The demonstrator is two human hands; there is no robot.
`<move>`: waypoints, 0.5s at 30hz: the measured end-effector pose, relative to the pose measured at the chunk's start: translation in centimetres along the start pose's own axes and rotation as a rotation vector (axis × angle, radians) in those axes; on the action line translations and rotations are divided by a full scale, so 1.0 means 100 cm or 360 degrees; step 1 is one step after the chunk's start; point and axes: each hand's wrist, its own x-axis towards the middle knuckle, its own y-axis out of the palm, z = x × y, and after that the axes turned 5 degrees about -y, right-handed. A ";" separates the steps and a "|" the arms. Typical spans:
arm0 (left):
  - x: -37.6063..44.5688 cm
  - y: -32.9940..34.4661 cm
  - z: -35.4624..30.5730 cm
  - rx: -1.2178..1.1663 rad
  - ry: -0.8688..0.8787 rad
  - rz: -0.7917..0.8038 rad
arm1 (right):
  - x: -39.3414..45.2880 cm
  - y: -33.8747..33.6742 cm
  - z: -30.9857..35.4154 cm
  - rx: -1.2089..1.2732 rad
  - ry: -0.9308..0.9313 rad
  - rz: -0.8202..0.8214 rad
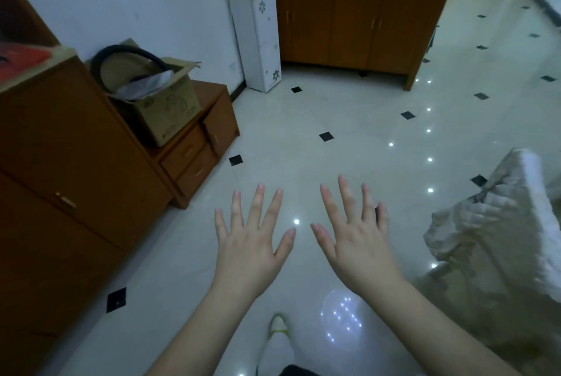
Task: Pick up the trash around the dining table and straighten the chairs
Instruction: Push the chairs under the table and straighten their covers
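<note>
Both the left hand (253, 242) and right hand (356, 236) are held spread and empty above the floor (334, 108); no trash is seen, so the cloth-covered chair (498, 223) at right would likely be approached first.

No legible text anywhere.

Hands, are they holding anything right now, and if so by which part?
Nothing is held. The left hand and right hand are both spread flat, fingers straight, above the floor.

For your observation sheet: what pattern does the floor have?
Pale glossy tiles with small black diamonds, in the head view.
</note>
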 end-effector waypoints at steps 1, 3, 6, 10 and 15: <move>0.020 0.004 0.001 -0.0013 0.0023 -0.0019 | 0.017 0.004 -0.004 -0.0016 0.0018 -0.0005; 0.060 0.009 0.005 -0.0030 0.0085 -0.0044 | 0.050 0.011 -0.012 -0.0077 0.0051 -0.0011; 0.120 0.010 0.007 -0.0051 0.0207 -0.0062 | 0.098 0.012 -0.028 -0.0156 0.0117 -0.0020; 0.198 0.012 0.000 -0.0077 0.0425 -0.0086 | 0.147 0.017 -0.052 -0.0237 0.0266 -0.0041; 0.282 0.033 -0.039 -0.0054 0.0683 -0.0020 | 0.192 0.025 -0.098 -0.0317 0.0479 -0.0027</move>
